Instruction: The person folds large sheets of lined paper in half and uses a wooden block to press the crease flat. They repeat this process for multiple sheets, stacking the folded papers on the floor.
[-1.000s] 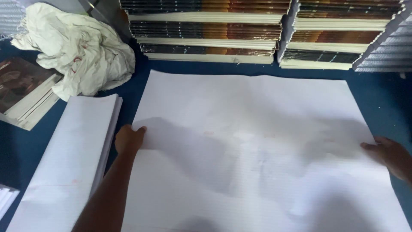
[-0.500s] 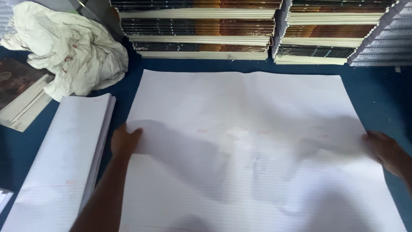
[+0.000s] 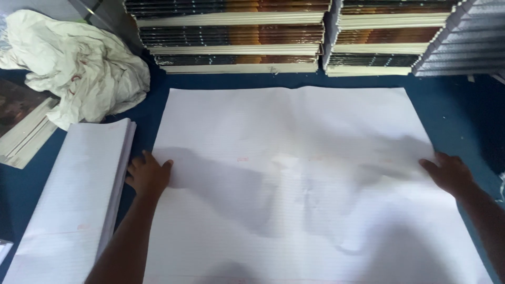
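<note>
A large white ruled sheet of paper (image 3: 294, 158) lies flat on a dark blue table (image 3: 457, 105). My left hand (image 3: 149, 174) rests on the sheet's left edge, fingers curled at the border. My right hand (image 3: 448, 172) lies on the sheet's right edge, fingers spread on the paper. Whether either hand pinches the edge is unclear. Both forearms reach in from the bottom of the view.
A stack of folded white ruled sheets (image 3: 73, 200) lies left of the big sheet. A crumpled pale cloth (image 3: 79, 68) sits at the back left. Stacks of bound books (image 3: 231, 37) line the far edge, more (image 3: 389, 37) to the right. Brown-covered books (image 3: 18, 126) lie at the far left.
The view has shifted slightly, so the sheet sits higher in the frame. My left hand has slid a little toward me along the left edge; my right hand stays on the right edge.
</note>
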